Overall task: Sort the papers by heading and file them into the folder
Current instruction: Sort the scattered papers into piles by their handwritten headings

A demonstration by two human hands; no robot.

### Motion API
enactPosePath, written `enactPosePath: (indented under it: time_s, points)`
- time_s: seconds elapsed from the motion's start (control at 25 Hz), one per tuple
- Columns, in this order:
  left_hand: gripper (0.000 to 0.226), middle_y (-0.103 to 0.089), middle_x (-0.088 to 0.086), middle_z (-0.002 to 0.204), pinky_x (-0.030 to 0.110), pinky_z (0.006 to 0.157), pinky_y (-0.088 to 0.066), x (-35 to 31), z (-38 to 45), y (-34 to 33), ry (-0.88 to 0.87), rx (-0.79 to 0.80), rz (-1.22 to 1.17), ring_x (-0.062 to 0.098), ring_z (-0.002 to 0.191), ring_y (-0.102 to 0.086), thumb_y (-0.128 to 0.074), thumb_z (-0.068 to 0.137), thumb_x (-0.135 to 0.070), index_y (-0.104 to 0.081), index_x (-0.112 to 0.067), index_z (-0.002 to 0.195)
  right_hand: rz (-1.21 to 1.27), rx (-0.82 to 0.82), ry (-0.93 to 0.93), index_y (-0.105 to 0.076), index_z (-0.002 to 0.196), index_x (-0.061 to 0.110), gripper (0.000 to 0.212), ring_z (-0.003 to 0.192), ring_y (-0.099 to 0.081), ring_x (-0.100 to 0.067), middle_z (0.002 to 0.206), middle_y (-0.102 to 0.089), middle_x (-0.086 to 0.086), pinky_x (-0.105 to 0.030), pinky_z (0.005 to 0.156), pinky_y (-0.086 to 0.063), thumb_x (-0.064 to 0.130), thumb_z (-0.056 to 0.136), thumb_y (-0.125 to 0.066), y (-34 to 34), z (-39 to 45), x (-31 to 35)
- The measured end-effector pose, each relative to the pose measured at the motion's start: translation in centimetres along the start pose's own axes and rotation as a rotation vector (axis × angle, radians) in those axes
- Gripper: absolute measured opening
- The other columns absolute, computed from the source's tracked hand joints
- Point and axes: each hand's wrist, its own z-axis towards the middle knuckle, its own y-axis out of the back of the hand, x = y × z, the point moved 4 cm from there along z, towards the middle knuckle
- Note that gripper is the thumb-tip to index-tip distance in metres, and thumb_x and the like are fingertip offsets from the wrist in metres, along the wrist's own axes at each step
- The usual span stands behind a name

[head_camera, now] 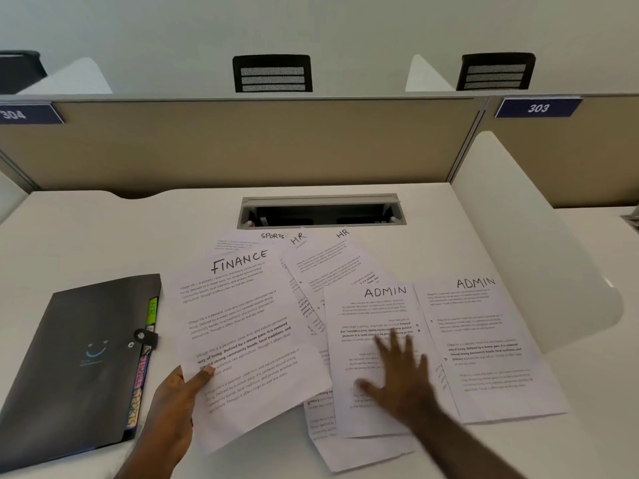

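Observation:
My left hand [173, 406] pinches the lower left edge of a sheet headed FINANCE [242, 326], lifted over the pile. My right hand [397, 371] lies flat with spread fingers on a sheet headed ADMIN [366, 326]. A second ADMIN sheet [491, 344] lies just to its right. Sheets headed SPORTS [272, 235] and HR [299, 238], plus another HR sheet [343, 233], fan out behind, mostly covered. The black folder [79, 357] lies closed at the left, with coloured tabs [143, 361] showing along its right edge.
A white desk [103, 236] carries everything. A cable tray slot [321, 210] is sunk into it behind the papers. A tan partition [242, 143] closes the back, and a white curved divider [525, 236] stands at the right.

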Motion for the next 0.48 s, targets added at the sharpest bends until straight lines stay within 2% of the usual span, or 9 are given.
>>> enactPosePath:
  time_s: [0.04,0.08,0.16,0.2,0.28,0.4,0.48]
  points:
    - [0.028,-0.069,0.009,0.116,0.059,0.092,-0.051,0.0,0.0,0.0,0.002,0.001,-0.001,0.038,0.104,-0.065,-0.06,0.094,-0.011,-0.059,-0.016,0.122,-0.015,0.049,0.02,0.007,0.151,0.028,0.116,0.145,0.013,-0.037,0.156,0.021,-0.008,-0.06,0.112,0.0,0.095,0.057,-0.008,-1.6,-1.0,2.2]
    - [0.028,-0.07,0.008,0.116,0.059,0.093,-0.051,0.1,0.0,-0.1,0.001,-0.001,-0.003,0.037,0.104,-0.065,-0.06,0.094,-0.011,-0.059,-0.016,0.122,-0.052,0.063,0.013,-0.003,0.152,0.026,0.12,0.145,0.0,-0.042,0.159,0.008,-0.013,-0.064,0.108,-0.006,0.097,0.057,-0.016,-3.2,-1.8,3.8]
    - [0.027,-0.07,0.008,0.115,0.059,0.093,-0.051,0.1,0.0,-0.1,-0.001,-0.012,0.012,0.038,0.104,-0.064,-0.06,0.095,-0.012,-0.059,-0.016,0.121,-0.002,0.094,-0.043,-0.028,0.148,0.021,0.119,0.135,-0.033,-0.046,0.153,-0.031,-0.018,-0.07,0.095,-0.026,0.094,0.055,-0.031,-5.6,-3.0,5.5]
    - [0.027,-0.07,0.008,0.115,0.06,0.093,-0.051,0.2,0.0,-0.1,0.0,-0.014,0.018,0.038,0.104,-0.064,-0.06,0.094,-0.012,-0.059,-0.017,0.121,0.027,0.095,-0.059,-0.03,0.148,0.018,0.118,0.131,-0.037,-0.045,0.149,-0.038,-0.016,-0.07,0.089,-0.035,0.09,0.055,-0.035,-6.3,-3.1,5.8]
    - [0.027,-0.07,0.009,0.116,0.062,0.092,-0.051,0.2,0.1,0.1,0.005,-0.015,0.024,0.039,0.105,-0.064,-0.061,0.094,-0.014,-0.059,-0.018,0.121,0.033,0.079,-0.086,-0.021,0.15,0.016,0.119,0.129,-0.039,-0.042,0.147,-0.041,-0.012,-0.068,0.082,-0.043,0.084,0.056,-0.046,-7.3,-2.8,5.3]
    - [0.028,-0.068,0.01,0.116,0.064,0.093,-0.049,0.2,0.3,0.3,0.006,-0.019,0.03,0.041,0.105,-0.063,-0.061,0.094,-0.014,-0.057,-0.017,0.122,0.02,0.038,-0.044,-0.027,0.148,0.019,0.123,0.127,-0.046,-0.039,0.143,-0.049,-0.012,-0.068,0.082,-0.044,0.074,0.048,-0.072,-6.8,-2.8,5.4]
    - [0.03,-0.068,0.01,0.116,0.065,0.093,-0.049,0.2,0.2,0.2,0.001,-0.014,0.033,0.041,0.105,-0.063,-0.061,0.094,-0.014,-0.056,-0.017,0.124,0.005,-0.02,-0.015,-0.017,0.149,0.023,0.114,0.133,-0.038,-0.037,0.15,-0.037,-0.008,-0.066,0.09,-0.041,0.063,0.059,-0.075,-6.1,-3.0,5.6]
